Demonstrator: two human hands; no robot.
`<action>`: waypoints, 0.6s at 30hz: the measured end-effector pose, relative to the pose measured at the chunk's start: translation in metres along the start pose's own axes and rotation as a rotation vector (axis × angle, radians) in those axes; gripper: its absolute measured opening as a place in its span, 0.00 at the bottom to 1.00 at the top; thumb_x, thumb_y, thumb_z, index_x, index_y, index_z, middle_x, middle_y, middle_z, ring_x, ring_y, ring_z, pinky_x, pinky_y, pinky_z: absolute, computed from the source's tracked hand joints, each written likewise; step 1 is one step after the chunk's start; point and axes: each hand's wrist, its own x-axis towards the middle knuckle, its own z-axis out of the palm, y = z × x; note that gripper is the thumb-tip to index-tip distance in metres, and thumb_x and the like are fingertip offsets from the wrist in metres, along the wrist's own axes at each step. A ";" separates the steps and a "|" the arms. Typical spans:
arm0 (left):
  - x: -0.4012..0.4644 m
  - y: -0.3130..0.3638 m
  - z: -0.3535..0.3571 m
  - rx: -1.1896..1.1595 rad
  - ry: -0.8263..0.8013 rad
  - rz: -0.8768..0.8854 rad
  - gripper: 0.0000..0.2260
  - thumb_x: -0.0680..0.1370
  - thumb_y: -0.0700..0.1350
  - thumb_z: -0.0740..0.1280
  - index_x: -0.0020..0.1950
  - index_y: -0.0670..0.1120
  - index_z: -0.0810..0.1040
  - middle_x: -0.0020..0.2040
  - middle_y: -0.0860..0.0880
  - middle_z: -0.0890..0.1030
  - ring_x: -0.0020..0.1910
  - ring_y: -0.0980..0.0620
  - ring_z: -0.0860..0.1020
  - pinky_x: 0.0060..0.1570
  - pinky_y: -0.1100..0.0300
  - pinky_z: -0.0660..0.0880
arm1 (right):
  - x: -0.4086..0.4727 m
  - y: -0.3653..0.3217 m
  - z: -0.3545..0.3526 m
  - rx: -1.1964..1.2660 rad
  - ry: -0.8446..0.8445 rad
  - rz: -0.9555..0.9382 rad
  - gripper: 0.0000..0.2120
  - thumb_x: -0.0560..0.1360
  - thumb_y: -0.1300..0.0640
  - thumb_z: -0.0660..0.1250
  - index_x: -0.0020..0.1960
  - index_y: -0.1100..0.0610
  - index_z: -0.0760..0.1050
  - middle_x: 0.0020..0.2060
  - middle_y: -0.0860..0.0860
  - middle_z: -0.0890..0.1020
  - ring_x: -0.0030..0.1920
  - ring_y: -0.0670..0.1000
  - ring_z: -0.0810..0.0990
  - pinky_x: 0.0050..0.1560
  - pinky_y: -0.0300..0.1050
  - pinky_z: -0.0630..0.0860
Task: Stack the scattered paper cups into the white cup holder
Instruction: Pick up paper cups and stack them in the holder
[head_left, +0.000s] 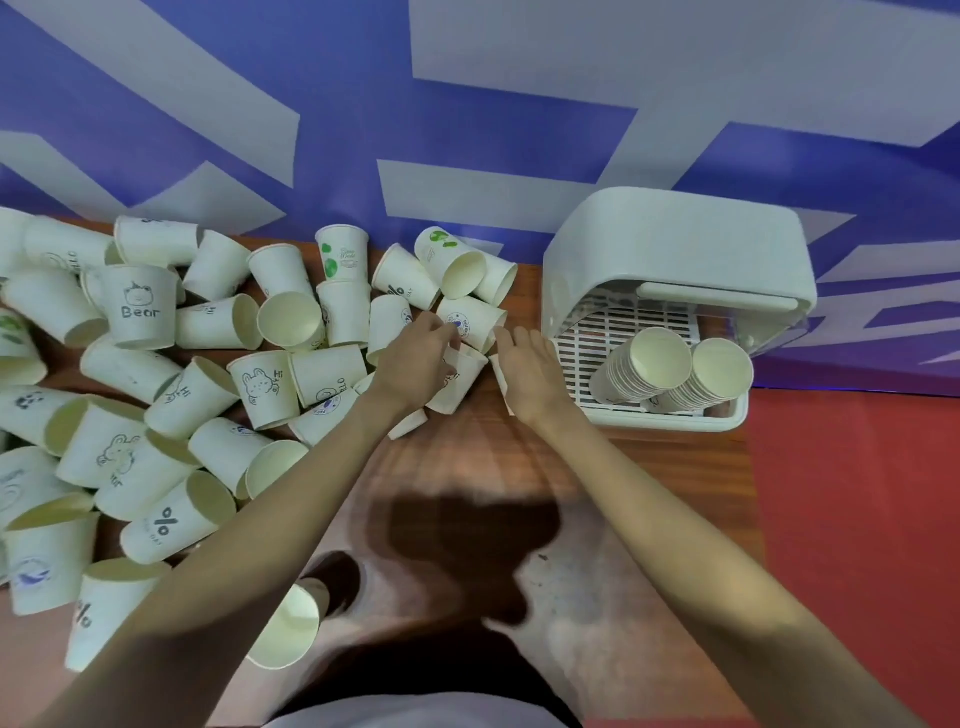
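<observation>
Cups (156, 374) are lying scattered across the left half of the wooden surface (519, 467), most on their sides, a few upright, with printed bears and percent signs showing. Left hand (415, 358) is reaching into the right edge of this heap, its fingers (447, 332) curling around a tipped cup (460, 384) that is lying just beneath the palm. Right hand (530, 374) is hovering just beside it, fingers relaxed and loosely spread, holding nothing; a stamped cup (472, 322) is sitting just beyond both sets of fingertips. White cup holder (675, 244) is standing at the right end of the surface, just beside the right hand, with two nested stacks (675, 369) leaning in its slatted tray. Bare wood is lying open between the two forearms, running back to the near edge. One loose cup (285, 629) is lying near that edge beneath the left forearm.
</observation>
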 end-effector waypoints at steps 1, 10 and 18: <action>-0.002 -0.001 -0.001 -0.017 0.025 0.004 0.10 0.72 0.40 0.71 0.52 0.44 0.76 0.57 0.45 0.73 0.53 0.45 0.74 0.46 0.49 0.75 | -0.003 0.000 -0.003 0.017 0.016 0.004 0.32 0.67 0.73 0.64 0.69 0.62 0.63 0.57 0.58 0.73 0.57 0.59 0.70 0.59 0.48 0.64; -0.045 0.000 -0.009 -0.067 0.216 0.046 0.02 0.73 0.40 0.69 0.44 0.43 0.78 0.41 0.44 0.79 0.43 0.43 0.76 0.40 0.49 0.73 | -0.055 0.021 -0.027 0.178 0.138 0.039 0.14 0.69 0.71 0.60 0.51 0.62 0.78 0.47 0.58 0.80 0.49 0.61 0.77 0.48 0.54 0.72; -0.077 0.061 -0.015 -0.210 0.376 0.192 0.03 0.74 0.40 0.71 0.45 0.43 0.79 0.44 0.48 0.78 0.38 0.50 0.76 0.39 0.52 0.76 | -0.129 0.068 -0.062 0.514 0.518 0.006 0.07 0.72 0.66 0.67 0.49 0.60 0.79 0.41 0.54 0.80 0.42 0.54 0.78 0.44 0.50 0.74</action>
